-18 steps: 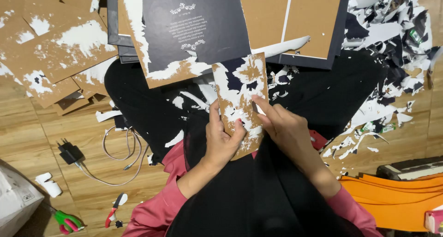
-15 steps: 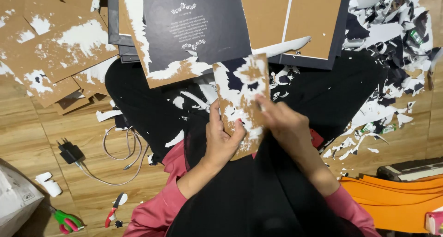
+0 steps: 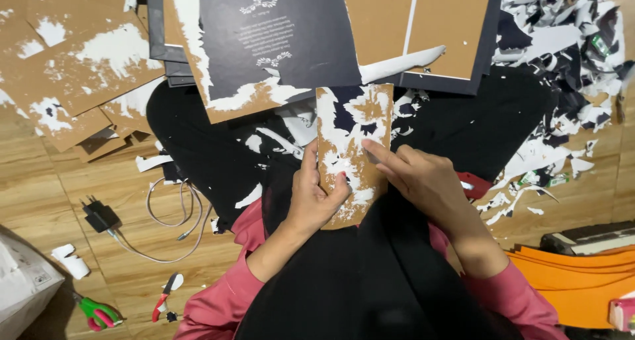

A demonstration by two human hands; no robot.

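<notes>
I hold a brown cardboard strip with torn white and dark paper remnants upright over my lap. My left hand grips its lower left edge, thumb across the front. My right hand rests on its right side, index finger pressed against the surface. A large cardboard sheet with partly peeled dark printed paper lies just beyond the strip. Another brown board with a dark border lies to its right.
Peeled cardboard pieces are stacked at left. Torn paper scraps pile up at right. A charger with cable, scissors with a green and pink handle, a small cutter and orange sheets lie on the wooden floor.
My right hand's index finger slid slightly up the strip's right side. The strip and left hand stay nearly in place.
</notes>
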